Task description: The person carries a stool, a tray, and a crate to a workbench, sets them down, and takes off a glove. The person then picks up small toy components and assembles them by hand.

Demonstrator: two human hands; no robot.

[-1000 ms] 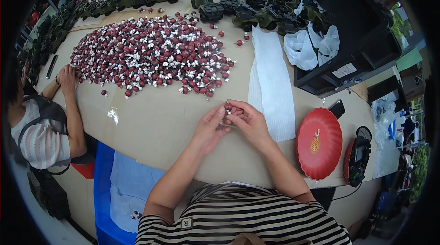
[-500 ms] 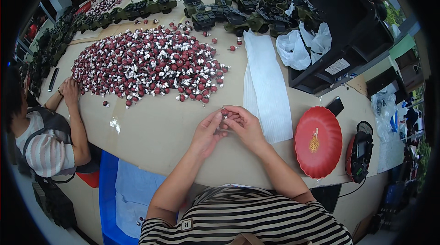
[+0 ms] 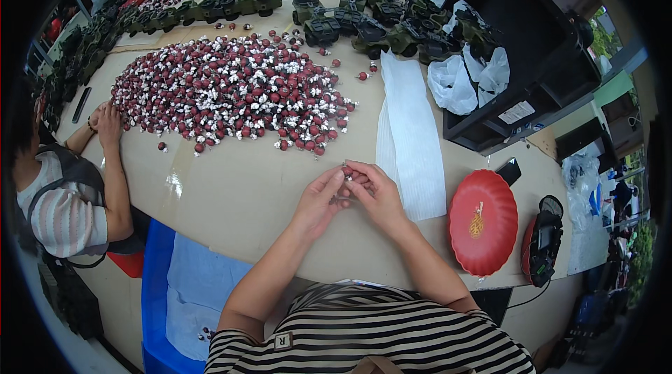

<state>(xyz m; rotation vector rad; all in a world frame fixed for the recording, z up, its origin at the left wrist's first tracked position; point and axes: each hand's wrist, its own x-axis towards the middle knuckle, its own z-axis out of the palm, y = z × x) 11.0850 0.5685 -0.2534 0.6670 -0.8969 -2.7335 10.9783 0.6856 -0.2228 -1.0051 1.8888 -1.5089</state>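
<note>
Over the near part of the table, my left hand (image 3: 316, 200) and my right hand (image 3: 381, 199) meet, fingers closed around a small dark red ball piece (image 3: 347, 171). The thumbs and fingertips of both hands press on it and hide most of it. Beyond my hands spreads a large heap of small red ball pieces with white parts (image 3: 231, 90). A few loose ones lie at its edges, such as a single piece (image 3: 162, 146) at the near left.
Right of my hands lie a white foam sheet (image 3: 413, 143), a red scalloped tray (image 3: 483, 234) and a dark phone (image 3: 509, 171). Green toy vehicles (image 3: 371, 17) crowd the back beside a black cabinet (image 3: 518, 59). A co-worker's hand (image 3: 106, 122) rests at the heap's left edge; a blue bin (image 3: 157, 290) stands below.
The whole view has shifted slightly. My hands stay together around the small red ball piece, with only slight finger movement. The co-worker's hands remain by the heap.
</note>
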